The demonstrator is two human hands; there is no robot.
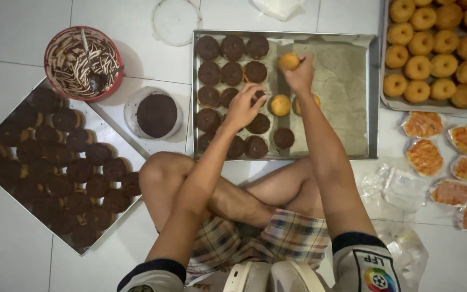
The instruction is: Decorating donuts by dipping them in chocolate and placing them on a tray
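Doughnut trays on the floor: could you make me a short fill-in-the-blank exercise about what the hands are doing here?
1. The right hand holds a plain ____ doughnut above the middle tray.
2. The left hand touches a doughnut coated in ____.
3. The bowl with the spoon has a ____ rim.
4. The person sits ____ on the tiled floor.

Missing words: golden; chocolate; red; cross-legged

Three trays (375, 97), two bowls (84, 62).
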